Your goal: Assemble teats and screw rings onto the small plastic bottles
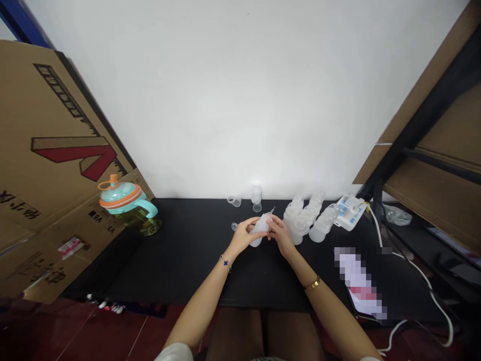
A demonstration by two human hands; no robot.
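Note:
A frosted white plastic bottle [257,241] is tilted between my two hands, above the black table. My left hand [242,235] wraps round its side, with the thumb across the front. At the upper end, the fingers of my right hand [281,235] close on the bottle's top, where a thin clear pointed piece sticks up. Just right of my right hand stand several similar frosted bottles [299,228] with clear domed tops. Beyond my hands, by the wall, are a small clear container [256,195] and a clear cup-like piece [235,201]. Another small clear piece [234,227] lies beside my left hand.
A teal and orange lidded jug [126,200] stands at the left, by a large cardboard box [48,150]. To the right are a white power strip [351,211], its white cable [424,273] and a phone [358,283] on the black table [188,260].

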